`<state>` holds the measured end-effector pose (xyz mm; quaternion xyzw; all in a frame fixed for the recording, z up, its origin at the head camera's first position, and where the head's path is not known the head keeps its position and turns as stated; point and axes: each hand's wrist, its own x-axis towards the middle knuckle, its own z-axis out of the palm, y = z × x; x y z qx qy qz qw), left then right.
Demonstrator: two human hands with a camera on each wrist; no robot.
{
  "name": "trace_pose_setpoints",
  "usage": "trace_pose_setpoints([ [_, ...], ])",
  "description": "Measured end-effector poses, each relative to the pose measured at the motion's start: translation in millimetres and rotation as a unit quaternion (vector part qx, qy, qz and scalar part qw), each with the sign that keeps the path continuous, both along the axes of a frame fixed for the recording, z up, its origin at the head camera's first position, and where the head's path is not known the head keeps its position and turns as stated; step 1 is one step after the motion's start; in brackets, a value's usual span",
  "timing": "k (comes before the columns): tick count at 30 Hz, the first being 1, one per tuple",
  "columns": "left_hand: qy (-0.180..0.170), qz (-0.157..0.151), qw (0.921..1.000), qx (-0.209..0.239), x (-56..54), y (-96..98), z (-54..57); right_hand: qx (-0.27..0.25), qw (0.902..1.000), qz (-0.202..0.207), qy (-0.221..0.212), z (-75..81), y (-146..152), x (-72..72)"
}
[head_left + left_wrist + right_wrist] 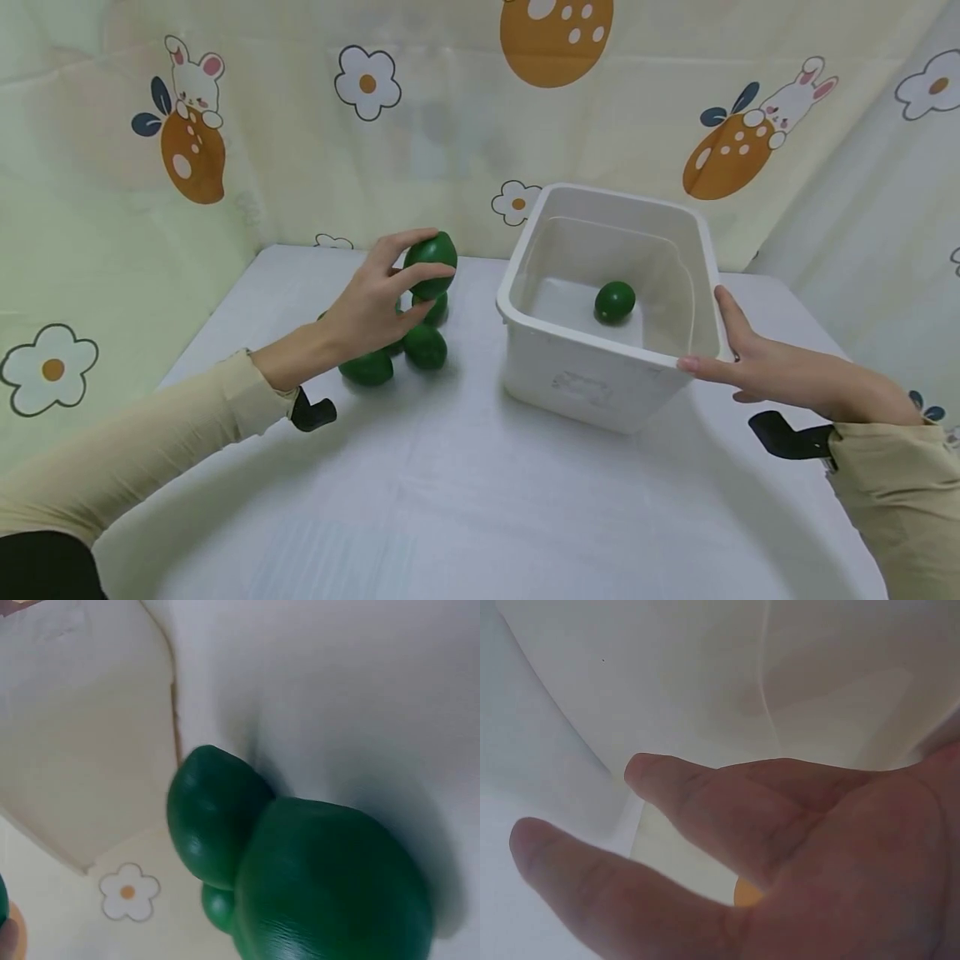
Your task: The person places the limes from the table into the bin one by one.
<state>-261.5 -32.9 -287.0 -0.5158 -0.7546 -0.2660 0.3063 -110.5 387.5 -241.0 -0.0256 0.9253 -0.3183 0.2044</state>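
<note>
My left hand [375, 300] holds a smooth dark green avocado [430, 250] between thumb and fingers, raised over a small pile. Below it, several more avocados [425, 347] lie close together on the table, some partly hidden by the hand. Up close, the left wrist view shows a large avocado [334, 881] touching a smaller-looking avocado [217, 817]. A deep white plastic bin [577, 379] stands to the right, with one avocado [615, 302] on its floor. My right hand [780, 371] grips the bin's near right corner, thumb on the front rim and fingers along the right side.
The white-covered table [465, 483] extends in front of the pile and bin. A patterned curtain [442, 150] with rabbits and flowers hangs directly behind the table and along both sides.
</note>
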Motion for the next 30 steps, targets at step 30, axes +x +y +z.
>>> trace_pose_setpoints([
  [30, -0.069, -0.122, 0.9878, 0.067, 12.2, 146.0, 40.0, -0.008, 0.9998, -0.021, -0.001, 2.9, -3, 8.2],
])
